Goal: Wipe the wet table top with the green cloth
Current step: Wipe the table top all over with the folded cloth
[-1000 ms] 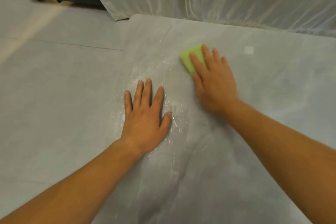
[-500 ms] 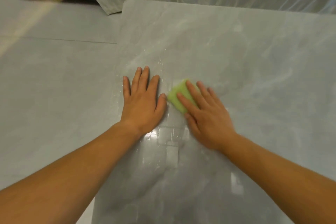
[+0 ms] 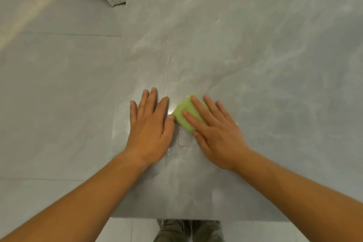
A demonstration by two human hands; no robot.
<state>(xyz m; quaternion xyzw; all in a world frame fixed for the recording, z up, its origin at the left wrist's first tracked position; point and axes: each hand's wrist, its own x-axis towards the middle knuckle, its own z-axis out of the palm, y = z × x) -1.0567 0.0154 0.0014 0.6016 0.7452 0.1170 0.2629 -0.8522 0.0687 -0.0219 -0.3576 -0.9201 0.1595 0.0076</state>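
As the right grip [image 3: 218, 133] presses straight-fingered on the green cloth [image 3: 185, 117], the cloth has swept in from the far right to just beside the left grip [image 3: 151, 129], spread flat and empty on the bench [image 3: 255, 45]; droplets [image 3: 171, 61] farther off suggest wiping is unfinished.

Right hand [image 3: 218, 135] pulled the green cloth [image 3: 183, 105] back beside left hand [image 3: 151, 125].

Bare forearms [image 3: 88, 192] lead to the left hand [image 3: 151, 129] and right hand [image 3: 218, 137]; the trousers [image 3: 188, 231] are olive-grey.
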